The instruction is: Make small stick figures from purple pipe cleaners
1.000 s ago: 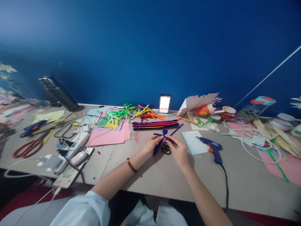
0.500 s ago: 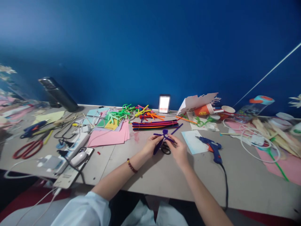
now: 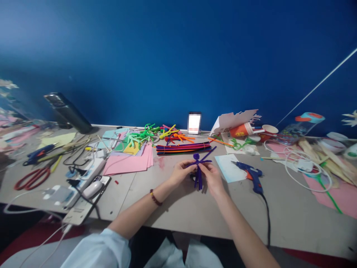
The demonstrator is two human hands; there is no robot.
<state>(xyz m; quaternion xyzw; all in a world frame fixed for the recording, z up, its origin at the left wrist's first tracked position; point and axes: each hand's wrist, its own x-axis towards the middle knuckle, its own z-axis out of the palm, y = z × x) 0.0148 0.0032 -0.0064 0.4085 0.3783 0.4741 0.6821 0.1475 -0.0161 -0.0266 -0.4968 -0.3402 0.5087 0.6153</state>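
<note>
Between my two hands is a purple pipe-cleaner figure, with a round head, arms out to the sides and legs hanging down. My left hand pinches it from the left at the upper body. From the right, my right hand grips it with thumb and fingers at the body. Scissors with dark handles lie on the table behind the figure, mostly hidden. Just beyond, a loose purple pipe cleaner lies beside a banded bundle of coloured pipe cleaners.
A blue glue gun and a pale card lie to the right. On the left are pink paper sheets, a power strip and red-handled scissors. Green pipe-cleaner pieces and a phone stand along the back.
The purple figure has turned, so its legs now hang toward me between my hands and its arms spread sideways. My hands have shifted their hold slightly.
</note>
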